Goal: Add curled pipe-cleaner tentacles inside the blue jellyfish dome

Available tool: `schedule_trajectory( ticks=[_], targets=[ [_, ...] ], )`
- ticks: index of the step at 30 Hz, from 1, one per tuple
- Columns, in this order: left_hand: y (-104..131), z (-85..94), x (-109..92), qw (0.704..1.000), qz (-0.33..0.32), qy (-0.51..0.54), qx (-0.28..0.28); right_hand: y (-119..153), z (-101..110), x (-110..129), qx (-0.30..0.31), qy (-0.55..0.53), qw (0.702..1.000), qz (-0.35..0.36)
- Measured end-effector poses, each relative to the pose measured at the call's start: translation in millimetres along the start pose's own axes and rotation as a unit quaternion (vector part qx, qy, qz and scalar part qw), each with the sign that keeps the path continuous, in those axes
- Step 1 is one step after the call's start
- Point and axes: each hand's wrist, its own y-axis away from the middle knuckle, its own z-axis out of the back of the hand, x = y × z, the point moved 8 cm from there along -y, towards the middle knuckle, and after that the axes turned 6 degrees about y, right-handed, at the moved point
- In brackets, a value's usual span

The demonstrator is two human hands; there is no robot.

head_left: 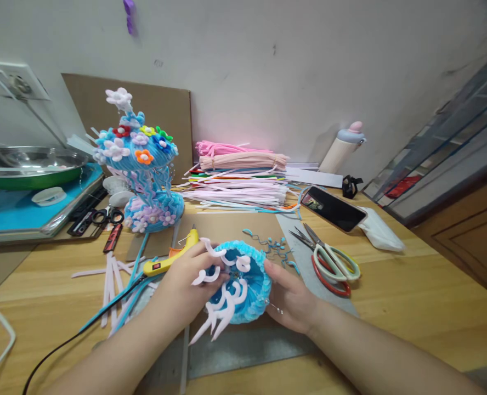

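Observation:
A blue fuzzy dome (pixel 249 285) made of pipe cleaners, with white curled strands on it, is held between both hands above the table. My left hand (pixel 183 285) grips its left side, fingers among the white curls. My right hand (pixel 290 299) cups its right side from below. A yellow glue gun (pixel 173 255) lies just behind my left hand, its black cord running toward the lower left. A finished blue mushroom-shaped piece (pixel 145 170) with small coloured flowers stands at the back left.
Scissors (pixel 329 258) with red and green handles lie right of the dome. A phone (pixel 332 207) leans behind them. A stack of coloured pipe cleaners (pixel 239 178) fills the back middle. Black scissors (pixel 106 215), a metal bowl (pixel 29 164) and a bottle (pixel 344 145) are further back.

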Motion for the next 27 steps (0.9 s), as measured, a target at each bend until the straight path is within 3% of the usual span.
schedule_trajectory(
  ticks=[27],
  targets=[
    [5.3,1.0,-1.6,1.000,-0.019,-0.021,-0.006,2.2,-6.2,0.3,0.030,-0.003,1.000,0.003]
  ],
)
